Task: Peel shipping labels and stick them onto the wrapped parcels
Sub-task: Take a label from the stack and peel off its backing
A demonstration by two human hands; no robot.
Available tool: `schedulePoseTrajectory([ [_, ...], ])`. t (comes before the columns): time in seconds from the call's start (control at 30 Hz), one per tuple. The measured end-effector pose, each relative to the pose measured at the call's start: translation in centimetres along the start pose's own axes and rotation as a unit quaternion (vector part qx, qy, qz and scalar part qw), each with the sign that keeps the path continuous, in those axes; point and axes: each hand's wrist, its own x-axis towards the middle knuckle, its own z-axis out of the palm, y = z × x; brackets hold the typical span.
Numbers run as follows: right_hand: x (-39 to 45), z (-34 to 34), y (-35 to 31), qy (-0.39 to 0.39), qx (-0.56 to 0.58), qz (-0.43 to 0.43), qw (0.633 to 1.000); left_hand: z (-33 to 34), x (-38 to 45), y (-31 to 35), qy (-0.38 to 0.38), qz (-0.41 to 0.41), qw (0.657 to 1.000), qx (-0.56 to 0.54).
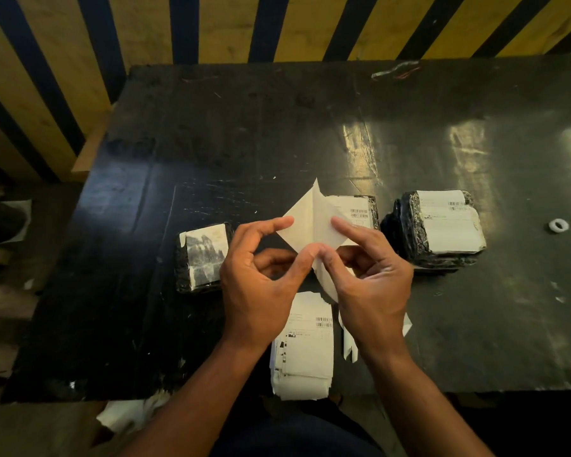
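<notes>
Both hands are up over the bench [310, 133]: left hand [261, 282] and right hand [370, 285] pinch one shipping label [307, 225] between thumbs and forefingers. Label stack [305, 351] lies just beneath the wrists, with wrapped parcels [442, 229] beyond the right hand.

The label [310, 222] hides most of the middle parcel [360, 211]. The hands [261, 285] cover the top of the label stack [305, 344]. Print on every label is too small to read. The bench [524, 324] runs off right.
</notes>
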Motion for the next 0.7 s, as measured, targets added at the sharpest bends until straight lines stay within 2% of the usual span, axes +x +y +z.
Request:
schedulePoseTrajectory([
  [0.4,1.4,-4.7,4.6,0.02,-0.075,0.044,0.996,-3.2,1.5,-4.6,-0.013,-0.011,0.993,0.115],
  [0.6,2.1,-8.4,7.6,0.073,-0.126,0.054,0.988,-5.5,2.3,-6.6,0.012,-0.041,0.988,0.148],
  [0.7,2.5,-11.2,8.5,0.127,-0.18,0.045,0.974,-6.8,2.8,-7.5,0.019,-0.05,0.984,0.167],
])
